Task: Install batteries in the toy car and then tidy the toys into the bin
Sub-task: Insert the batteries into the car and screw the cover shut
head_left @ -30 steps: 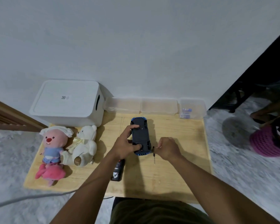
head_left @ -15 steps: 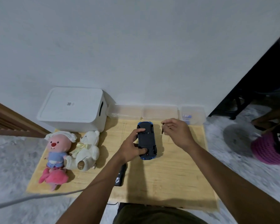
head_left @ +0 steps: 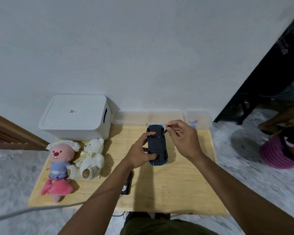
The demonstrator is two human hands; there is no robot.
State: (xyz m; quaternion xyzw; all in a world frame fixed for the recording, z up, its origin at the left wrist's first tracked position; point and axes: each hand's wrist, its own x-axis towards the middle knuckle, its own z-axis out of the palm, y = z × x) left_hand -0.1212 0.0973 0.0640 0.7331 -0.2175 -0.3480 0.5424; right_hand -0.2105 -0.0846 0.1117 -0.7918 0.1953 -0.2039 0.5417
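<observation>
A blue toy car (head_left: 157, 145) lies upside down on the wooden table (head_left: 185, 180), its dark underside facing up. My left hand (head_left: 141, 152) grips its left side, thumb near the rear and a finger near the front. My right hand (head_left: 182, 138) hovers over the car's front right corner and pinches a small thin dark tool between thumb and fingertips. A white lidded bin (head_left: 75, 117) stands at the back left. A pink plush (head_left: 59, 164) and a white teddy bear (head_left: 91, 159) lie in front of the bin.
Several clear plastic boxes (head_left: 165, 117) line the wall; the rightmost one (head_left: 198, 119) holds small blue items. A black remote (head_left: 127, 184) lies under my left forearm. A grey cable (head_left: 32, 209) crosses the front left. A pink basket (head_left: 278, 153) sits on the floor right.
My right hand lifted the thin tool from the table beside the car's rear and carried it toward the car's front right corner. My left hand stayed on the car.
</observation>
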